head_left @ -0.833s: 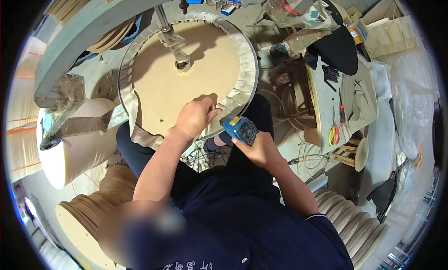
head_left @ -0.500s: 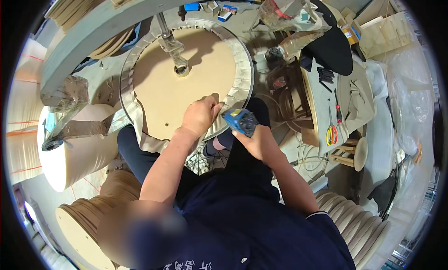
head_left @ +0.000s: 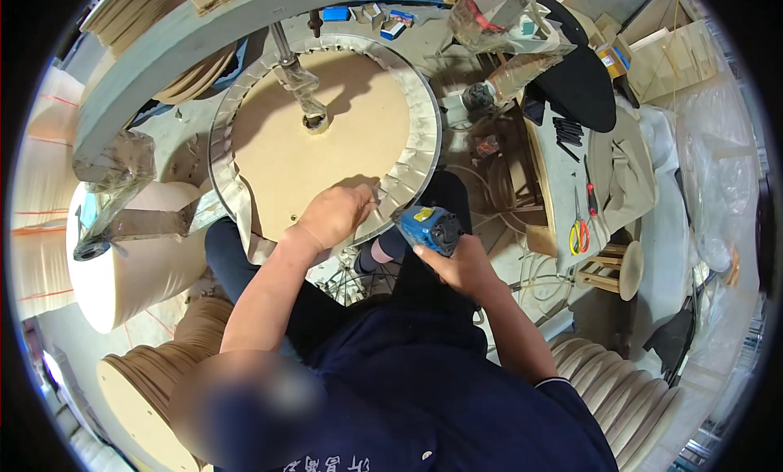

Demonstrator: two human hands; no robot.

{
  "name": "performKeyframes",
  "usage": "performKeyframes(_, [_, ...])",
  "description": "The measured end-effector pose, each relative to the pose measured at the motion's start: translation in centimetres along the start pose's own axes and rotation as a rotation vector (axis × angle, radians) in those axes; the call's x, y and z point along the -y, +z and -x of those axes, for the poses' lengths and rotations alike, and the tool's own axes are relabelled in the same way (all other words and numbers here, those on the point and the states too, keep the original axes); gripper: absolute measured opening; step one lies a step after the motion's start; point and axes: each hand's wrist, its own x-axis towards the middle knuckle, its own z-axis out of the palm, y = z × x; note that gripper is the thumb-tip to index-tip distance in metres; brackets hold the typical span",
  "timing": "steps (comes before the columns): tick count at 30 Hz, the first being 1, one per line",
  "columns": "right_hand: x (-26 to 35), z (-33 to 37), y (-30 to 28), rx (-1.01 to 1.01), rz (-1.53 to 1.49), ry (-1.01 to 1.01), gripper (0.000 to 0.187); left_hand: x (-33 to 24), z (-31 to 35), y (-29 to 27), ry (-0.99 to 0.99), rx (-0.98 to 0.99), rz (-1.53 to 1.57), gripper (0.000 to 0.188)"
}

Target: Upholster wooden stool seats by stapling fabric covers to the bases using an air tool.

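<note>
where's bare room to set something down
The round board is bare between the central post and left hand. The side table has a small gap between the black strips and scissors. It's crowded at the board's near-right rim: pleated fabric, left hand, and right hand with blue power tool.

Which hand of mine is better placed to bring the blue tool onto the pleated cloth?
Your right hand, I'd judge: it already grips the blue tool, whose nose is near the pleated cloth. Your left hand is at the cloth's edge.
</note>
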Motion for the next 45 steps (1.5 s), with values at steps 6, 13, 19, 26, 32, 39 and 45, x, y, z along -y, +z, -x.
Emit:
performKeyframes(6, [0.1,-1.5,1.3,0.036,0.048,-0.093,0.040,0.2,-1.1,0.8,-0.157,-0.067,0.026,0.031])
performKeyframes(13, [1.6,-3.2,2.1,-0.056,0.045,-0.105,0.037,0.0,-2.0,1.7,-0.181,-0.194,0.055,0.034])
performKeyframes(19, [0.5,-3.2,1.2,-0.142,0.103,-0.173,0.043,-1.3,-2.4,2.1,-0.269,-0.206,0.124,0.035])
performKeyframes(26, [-2.2,-0.6,-0.6,-0.081,-0.231,0.077,0.041,-0.6,1.0,0.4,0.050,0.083,0.071,0.040])
performKeyframes(32, [-0.5,-0.8,0.1,-0.021,-0.015,-0.161,0.036,-0.3,-0.1,0.5,-0.058,0.000,-0.002,0.024])
performKeyframes(39, [0.9,-2.2,1.5,-0.001,0.059,-0.098,0.043,-0.7,-1.1,0.8,-0.234,-0.080,0.059,0.031])
performKeyframes(45, [1.4,-3.7,2.2,-0.054,0.134,-0.105,0.047,-0.7,-2.0,1.7,-0.228,-0.184,0.036,0.030])
